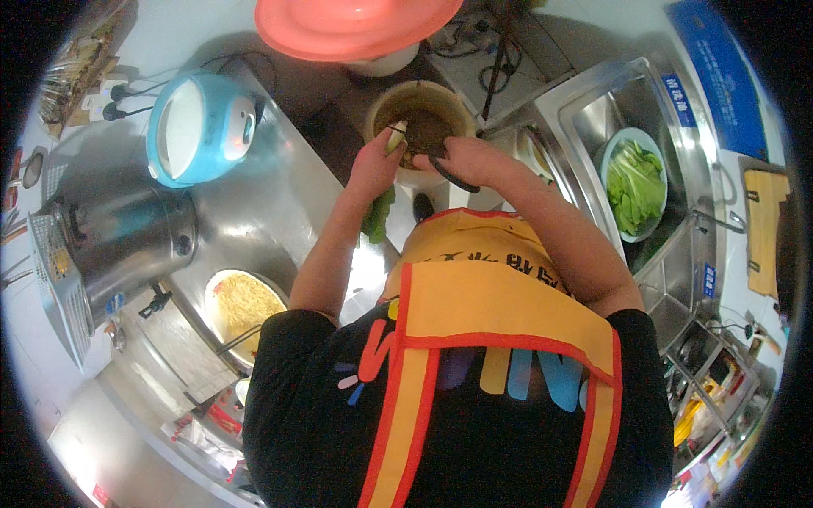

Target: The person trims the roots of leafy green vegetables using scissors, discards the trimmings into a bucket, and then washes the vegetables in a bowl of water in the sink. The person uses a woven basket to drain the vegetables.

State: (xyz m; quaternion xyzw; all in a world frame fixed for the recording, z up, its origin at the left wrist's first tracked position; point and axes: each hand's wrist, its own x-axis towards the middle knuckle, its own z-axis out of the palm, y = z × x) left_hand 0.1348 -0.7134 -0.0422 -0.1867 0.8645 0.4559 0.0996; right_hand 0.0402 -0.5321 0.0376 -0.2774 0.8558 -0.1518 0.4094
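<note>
My left hand (376,164) grips a leafy green vegetable by its pale stem (396,138). The stem's end points up, and its green leaf (380,214) hangs below my wrist. A thin dark line crosses the stem near its tip; I cannot tell what it is. In my right hand (473,159) is a tool with a dark curved handle (454,176); its working end cannot be made out. Both hands are over the near part of a round cream-coloured bucket (379,109) with brown, murky contents.
A large pink basin (359,32) stands beyond the bucket. On the steel counter at left are a blue-and-white appliance (219,130), a steel pot (136,222) and a bowl of yellowish food (244,305). At right, a steel sink (575,114) holds a bowl of green leaves (635,187).
</note>
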